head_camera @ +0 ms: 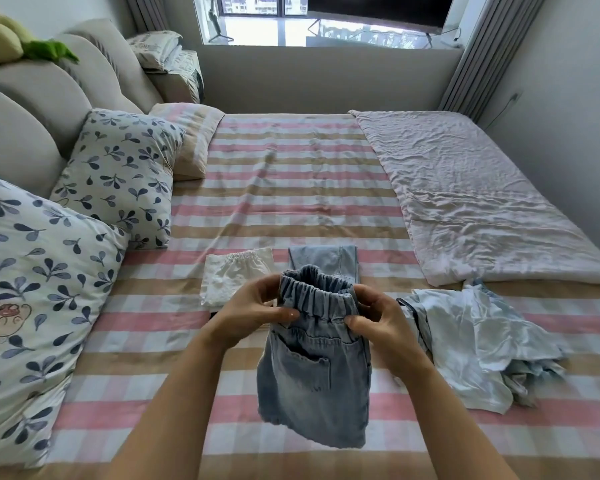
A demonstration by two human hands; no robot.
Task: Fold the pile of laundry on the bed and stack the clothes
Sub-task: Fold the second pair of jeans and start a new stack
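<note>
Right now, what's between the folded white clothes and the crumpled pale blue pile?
In the head view, a folded light denim piece lies between them; nearer, the left hand and right hand hold denim shorts by the waistband.

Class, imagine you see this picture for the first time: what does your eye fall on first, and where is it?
First, the two hands: the left hand and right hand hold a small denim garment up by its elastic waistband, centre foreground. Behind it lie a folded white piece and folded pale denim; a crumpled pale blue pile lies to the right on the striped bed.
</note>
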